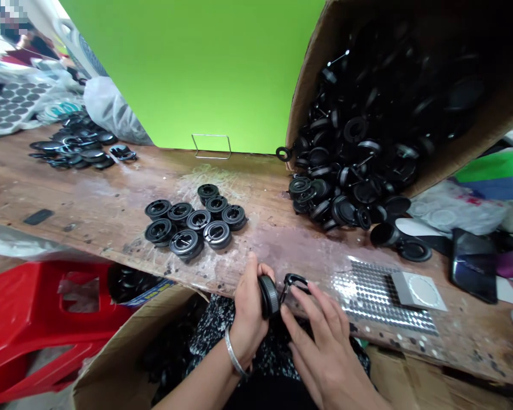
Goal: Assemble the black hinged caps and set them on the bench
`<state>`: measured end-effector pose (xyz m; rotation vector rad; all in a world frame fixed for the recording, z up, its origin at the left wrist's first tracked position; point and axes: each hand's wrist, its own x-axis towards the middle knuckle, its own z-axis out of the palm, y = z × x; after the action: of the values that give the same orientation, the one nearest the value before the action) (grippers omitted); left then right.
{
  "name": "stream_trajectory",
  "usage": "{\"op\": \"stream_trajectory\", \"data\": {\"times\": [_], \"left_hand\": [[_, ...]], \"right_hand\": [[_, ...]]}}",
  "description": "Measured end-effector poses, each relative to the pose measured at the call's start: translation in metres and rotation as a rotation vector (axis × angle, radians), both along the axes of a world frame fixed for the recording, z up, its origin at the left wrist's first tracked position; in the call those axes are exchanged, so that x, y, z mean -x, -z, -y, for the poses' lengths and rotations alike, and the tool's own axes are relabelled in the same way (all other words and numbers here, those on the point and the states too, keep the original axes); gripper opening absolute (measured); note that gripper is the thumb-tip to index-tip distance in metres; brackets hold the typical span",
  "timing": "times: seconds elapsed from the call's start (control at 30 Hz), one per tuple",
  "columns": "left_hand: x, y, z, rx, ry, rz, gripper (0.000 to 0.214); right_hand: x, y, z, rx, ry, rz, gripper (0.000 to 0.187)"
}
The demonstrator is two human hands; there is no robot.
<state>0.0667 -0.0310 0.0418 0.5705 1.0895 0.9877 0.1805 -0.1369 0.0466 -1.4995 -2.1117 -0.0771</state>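
Note:
My left hand (248, 307) is closed round a round black plastic disc (268, 296), held on edge at the near rim of the wooden bench (111, 193). My right hand (320, 336) pinches a small black ring-shaped clip (294, 281) with its fingertips, right beside the disc. A cluster of several finished black round parts (195, 223) lies on the bench ahead of my left hand. A tipped cardboard box (410, 108) at the right spills a heap of loose black parts (346, 182) onto the bench.
A silver sheet of round stickers (378, 296) and a grey square pad (419, 290) lie right of my hands. Another pile of black parts (74, 149) lies far left. A red plastic stool (34, 319) and an open carton (123, 353) sit below the bench. A green screen (196, 68) stands behind.

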Motion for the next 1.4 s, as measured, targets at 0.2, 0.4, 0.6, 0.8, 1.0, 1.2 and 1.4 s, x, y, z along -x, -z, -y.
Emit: {"op": "stream_trajectory", "data": {"times": [0.2,0.4,0.6,0.8,1.0,1.2,1.4], "left_hand": [[-0.002,0.002,0.001,0.015,0.035,0.007,0.053],[-0.005,0.002,0.003,0.024,0.069,-0.015,0.052],[-0.008,-0.003,0.004,0.020,0.063,-0.044,0.050],[-0.007,0.000,0.004,0.012,0.082,-0.079,0.053],[-0.006,0.000,0.005,0.048,0.062,-0.052,0.053],[0.000,-0.004,0.007,-0.013,0.055,-0.071,0.059],[-0.004,-0.009,0.014,-0.021,0.106,-0.136,0.058]], "right_hand": [[-0.072,0.022,0.010,-0.065,0.371,-0.116,0.009],[-0.108,0.055,0.008,0.059,0.558,-0.011,0.022],[-0.104,0.055,0.000,0.073,0.522,0.077,0.017],[-0.107,0.051,0.002,0.053,0.482,0.112,0.014],[-0.103,0.052,-0.002,0.062,0.489,0.149,0.012],[-0.086,0.037,-0.001,-0.028,0.362,0.018,0.008],[-0.043,0.003,-0.020,-0.107,0.127,-0.205,0.009]]}}
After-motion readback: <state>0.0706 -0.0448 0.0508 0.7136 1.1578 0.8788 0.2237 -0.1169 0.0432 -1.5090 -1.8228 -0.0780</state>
